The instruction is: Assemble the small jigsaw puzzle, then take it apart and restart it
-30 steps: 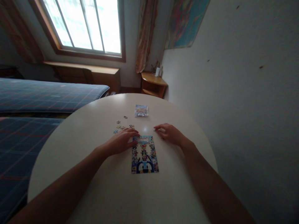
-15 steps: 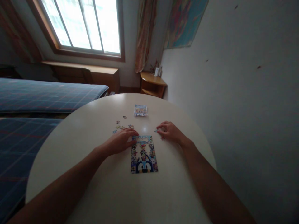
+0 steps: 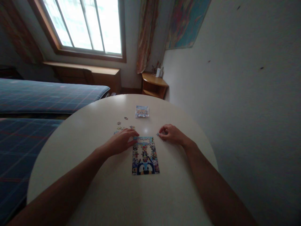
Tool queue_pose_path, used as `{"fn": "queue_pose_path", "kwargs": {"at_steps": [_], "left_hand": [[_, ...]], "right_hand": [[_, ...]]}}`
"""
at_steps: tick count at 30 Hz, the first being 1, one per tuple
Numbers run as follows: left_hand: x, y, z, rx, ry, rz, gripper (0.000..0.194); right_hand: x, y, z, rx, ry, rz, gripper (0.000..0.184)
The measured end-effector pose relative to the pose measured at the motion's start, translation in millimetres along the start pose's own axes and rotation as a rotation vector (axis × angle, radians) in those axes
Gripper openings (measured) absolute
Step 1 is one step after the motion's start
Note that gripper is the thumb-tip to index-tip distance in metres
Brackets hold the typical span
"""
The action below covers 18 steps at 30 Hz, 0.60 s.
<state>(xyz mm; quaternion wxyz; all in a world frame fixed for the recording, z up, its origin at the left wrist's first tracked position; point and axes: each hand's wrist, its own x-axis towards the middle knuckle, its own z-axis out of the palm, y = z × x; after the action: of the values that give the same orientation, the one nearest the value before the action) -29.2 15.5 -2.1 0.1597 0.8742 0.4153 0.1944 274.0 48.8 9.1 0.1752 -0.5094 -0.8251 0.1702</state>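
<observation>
A partly filled jigsaw puzzle [image 3: 146, 168] lies on the round white table, with a blue cartoon dog's face at its near end and pale gaps toward the far end. My left hand [image 3: 122, 140] rests at the puzzle's upper left edge, fingers stretched out and thumb apart. To the right of the puzzle, my right hand [image 3: 171, 134] pinches a small puzzle piece [image 3: 157, 134] between thumb and fingertips, close to the tabletop. Several loose puzzle pieces [image 3: 119, 123] are scattered beyond my left hand, some partly hidden by it.
A small printed picture sheet [image 3: 141, 111] lies toward the far side of the table [image 3: 98, 188]. A plaid mattress [image 3: 47, 97] is at the left, and a white wall [image 3: 246, 110] runs along the right. A corner shelf [image 3: 154, 80] stands behind the table.
My right hand's fingers have curled closer together, and the piece at their tips has moved slightly nearer to me. My left hand stays almost in place.
</observation>
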Motion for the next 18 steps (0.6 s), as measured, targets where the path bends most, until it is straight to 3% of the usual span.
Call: {"fn": "queue_pose_path", "kwargs": {"at_steps": [8, 18], "left_hand": [[-0.3, 3.2, -2.9, 0.037, 0.001, -0.034, 0.027], [-0.1, -7.0, -1.5, 0.048, 0.019, -0.060, 0.029]], "right_hand": [[-5.0, -1.6, 0.4, 0.170, -0.027, 0.046, 0.023], [-7.6, -2.1, -0.4, 0.300, -0.099, 0.064, 0.020]]}}
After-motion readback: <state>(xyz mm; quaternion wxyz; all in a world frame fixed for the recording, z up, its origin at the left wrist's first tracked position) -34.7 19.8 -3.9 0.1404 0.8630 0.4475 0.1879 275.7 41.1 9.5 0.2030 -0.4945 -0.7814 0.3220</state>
